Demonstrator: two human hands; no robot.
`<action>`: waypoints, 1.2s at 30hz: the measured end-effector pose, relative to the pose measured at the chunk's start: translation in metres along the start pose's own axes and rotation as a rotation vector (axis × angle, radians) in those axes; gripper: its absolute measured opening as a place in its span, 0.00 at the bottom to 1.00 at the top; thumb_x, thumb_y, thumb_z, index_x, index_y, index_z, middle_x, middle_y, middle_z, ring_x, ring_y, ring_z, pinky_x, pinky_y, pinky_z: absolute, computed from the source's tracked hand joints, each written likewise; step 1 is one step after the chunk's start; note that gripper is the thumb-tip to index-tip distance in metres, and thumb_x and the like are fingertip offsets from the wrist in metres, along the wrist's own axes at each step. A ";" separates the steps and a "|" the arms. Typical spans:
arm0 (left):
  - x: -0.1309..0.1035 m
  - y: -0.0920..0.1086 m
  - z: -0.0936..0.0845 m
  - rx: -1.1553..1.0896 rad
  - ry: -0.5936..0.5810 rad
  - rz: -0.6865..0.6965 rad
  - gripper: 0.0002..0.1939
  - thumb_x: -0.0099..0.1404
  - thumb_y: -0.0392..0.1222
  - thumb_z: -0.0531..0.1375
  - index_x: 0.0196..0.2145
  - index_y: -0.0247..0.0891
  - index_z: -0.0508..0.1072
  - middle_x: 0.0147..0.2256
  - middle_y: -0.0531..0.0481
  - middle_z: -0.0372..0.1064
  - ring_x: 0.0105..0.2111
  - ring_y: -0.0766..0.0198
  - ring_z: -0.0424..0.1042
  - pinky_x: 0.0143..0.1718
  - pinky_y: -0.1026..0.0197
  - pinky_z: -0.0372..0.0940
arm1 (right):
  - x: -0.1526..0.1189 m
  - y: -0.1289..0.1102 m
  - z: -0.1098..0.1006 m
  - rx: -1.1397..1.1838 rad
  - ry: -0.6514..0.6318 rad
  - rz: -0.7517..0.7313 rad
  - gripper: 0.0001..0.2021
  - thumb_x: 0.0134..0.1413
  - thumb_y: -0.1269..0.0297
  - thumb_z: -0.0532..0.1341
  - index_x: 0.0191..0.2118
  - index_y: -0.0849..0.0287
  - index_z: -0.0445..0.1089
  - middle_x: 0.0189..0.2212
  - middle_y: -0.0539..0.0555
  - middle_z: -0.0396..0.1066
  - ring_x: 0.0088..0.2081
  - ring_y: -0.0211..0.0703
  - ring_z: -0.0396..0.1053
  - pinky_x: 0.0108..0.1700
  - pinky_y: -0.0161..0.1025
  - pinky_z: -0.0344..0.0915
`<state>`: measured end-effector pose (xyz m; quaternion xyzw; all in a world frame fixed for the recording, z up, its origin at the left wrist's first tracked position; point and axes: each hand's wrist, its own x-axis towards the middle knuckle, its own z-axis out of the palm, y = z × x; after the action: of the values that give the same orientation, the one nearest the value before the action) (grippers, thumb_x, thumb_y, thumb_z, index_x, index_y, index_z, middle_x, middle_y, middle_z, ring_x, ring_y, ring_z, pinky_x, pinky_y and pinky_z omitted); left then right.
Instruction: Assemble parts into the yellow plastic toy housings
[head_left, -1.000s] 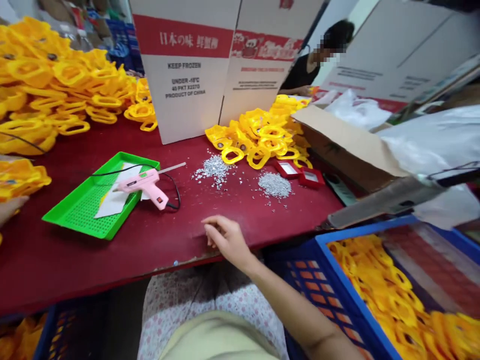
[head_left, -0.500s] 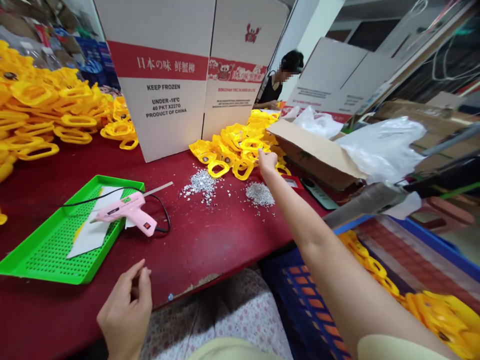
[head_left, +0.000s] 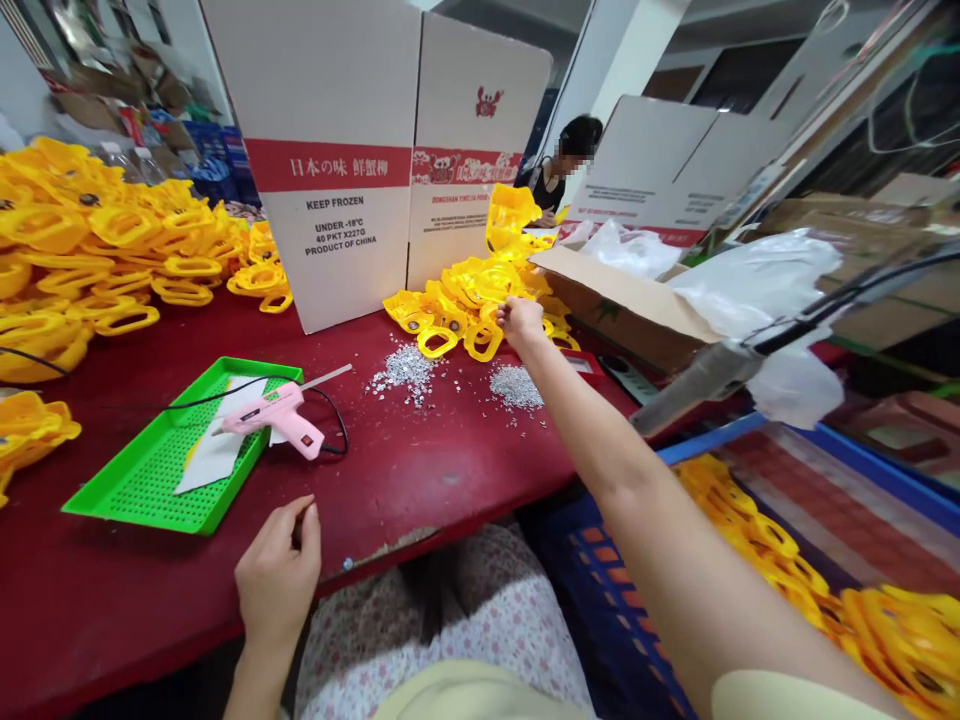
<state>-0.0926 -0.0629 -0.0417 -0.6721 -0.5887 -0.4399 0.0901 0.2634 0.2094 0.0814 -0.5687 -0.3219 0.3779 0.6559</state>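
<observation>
Yellow parts: many left mid-frame, number done unclear; right fingers there, pinch unclear; left fingers loosely curled.

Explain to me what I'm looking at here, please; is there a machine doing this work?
No machine: these are a person's bare hands, seen by one camera worn on their head, looking forward and down. The right hand reaches out to a pile of yellow plastic parts; whether it grips one is hard to tell. The left hand is loosely curled near the table's front edge, with nothing visible in it. On the red table are two heaps of small metal bits, and a pink glue gun lies over the edge of a green tray.
</observation>
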 end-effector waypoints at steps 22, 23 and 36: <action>0.029 0.117 -0.001 0.070 -0.505 0.389 0.06 0.67 0.31 0.58 0.39 0.32 0.75 0.38 0.42 0.71 0.41 0.52 0.66 0.41 0.51 0.67 | -0.196 0.061 -0.119 -0.753 -0.849 -0.132 0.19 0.59 0.46 0.57 0.29 0.58 0.70 0.19 0.48 0.64 0.20 0.34 0.59 0.24 0.34 0.55; 0.031 0.119 0.008 0.137 -0.530 0.394 0.06 0.67 0.31 0.57 0.36 0.33 0.75 0.36 0.42 0.70 0.40 0.52 0.65 0.39 0.51 0.66 | -0.196 0.065 -0.119 -0.777 -0.819 -0.186 0.17 0.59 0.49 0.57 0.31 0.59 0.71 0.21 0.49 0.68 0.22 0.36 0.62 0.26 0.35 0.58; 0.025 0.119 0.002 -0.217 -0.325 0.136 0.03 0.70 0.34 0.56 0.36 0.37 0.67 0.33 0.50 0.72 0.34 0.63 0.70 0.38 0.58 0.65 | -0.267 0.063 -0.097 -0.503 -0.610 -0.476 0.09 0.64 0.64 0.56 0.44 0.55 0.74 0.38 0.55 0.77 0.35 0.41 0.74 0.39 0.40 0.70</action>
<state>0.0101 -0.0783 0.0217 -0.7782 -0.4979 -0.3796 -0.0496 0.2028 -0.0652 0.0070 -0.4832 -0.7037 0.2768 0.4411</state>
